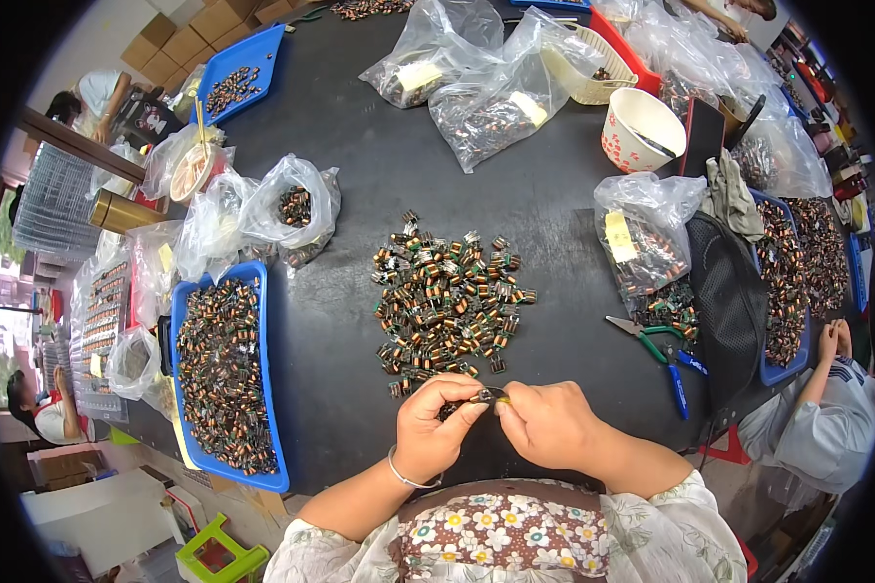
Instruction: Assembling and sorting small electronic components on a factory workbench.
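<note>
Head view, left hand: the left hand (437, 420) is curling round a small dark component (449, 410), thumb and fingers pinching together, probably to steady so small a thing.
Right hand: the right hand (552, 424) is closing its thumb against its curled forefinger on a slim dark piece (498, 394); what that piece is, I cannot tell. Both hands are meeting in front of the body, likely for close sight and control.
Copper coil pile: the coil pile (447, 301) is lying loose on the black counter (345, 389), just beyond the hands, seemingly so single pieces are staying within short reach.
Blue tray: the blue tray (275, 418) is standing to the left, its walls keeping many more coils (224, 379) together.
Pliers: the green-handled pliers (651, 340) and blue-handled cutters (680, 389) are resting at the right, perhaps for easy picking up.
Bags: a clear bag (642, 228) with a yellow label is sitting behind those tools, holding similar parts; the label is presumably marking them.
</note>
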Motion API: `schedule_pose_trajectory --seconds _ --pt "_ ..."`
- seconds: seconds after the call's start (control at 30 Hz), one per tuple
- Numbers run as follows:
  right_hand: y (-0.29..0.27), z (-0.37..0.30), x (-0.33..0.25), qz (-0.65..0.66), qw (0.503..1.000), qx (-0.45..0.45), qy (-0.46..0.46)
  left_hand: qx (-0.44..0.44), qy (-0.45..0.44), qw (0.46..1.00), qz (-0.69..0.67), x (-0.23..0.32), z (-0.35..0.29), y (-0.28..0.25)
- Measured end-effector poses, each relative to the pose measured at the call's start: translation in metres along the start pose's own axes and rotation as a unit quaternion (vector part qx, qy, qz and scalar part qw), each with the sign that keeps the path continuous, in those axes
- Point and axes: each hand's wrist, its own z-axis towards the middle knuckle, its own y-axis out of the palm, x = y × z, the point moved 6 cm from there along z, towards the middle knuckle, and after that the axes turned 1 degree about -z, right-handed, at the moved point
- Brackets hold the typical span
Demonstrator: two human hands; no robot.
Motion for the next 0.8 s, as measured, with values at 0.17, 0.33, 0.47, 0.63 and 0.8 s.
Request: schedule_pose_trajectory --seconds 0.17,0.33,0.47,0.63,0.8 --pt "0.009 0.0 0.01 0.119 0.992 -0.029 -0.002 0.009 0.058 0.997 0.05 0.007 0.001 0.0" --pt "0.011 0.005 0.011 0.282 0.945 -0.137 0.096 0.01 0.048 0.998 0.028 0.004 0.0 -0.002" --pt "0.004 0.004 0.012 0.235 0.972 -0.006 0.001 0.031 -0.091 0.987 -0.13 -0.013 -0.002 -0.002" --pt "-0.005 0.005 0.008 0.097 0.993 0.057 -0.034 0.007 -0.245 0.919 -0.307 -0.027 -0.003 0.002" --pt "-0.007 0.005 0.003 0.06 0.996 0.05 -0.053 -0.024 -0.301 0.87 -0.39 -0.029 -0.005 0.008"
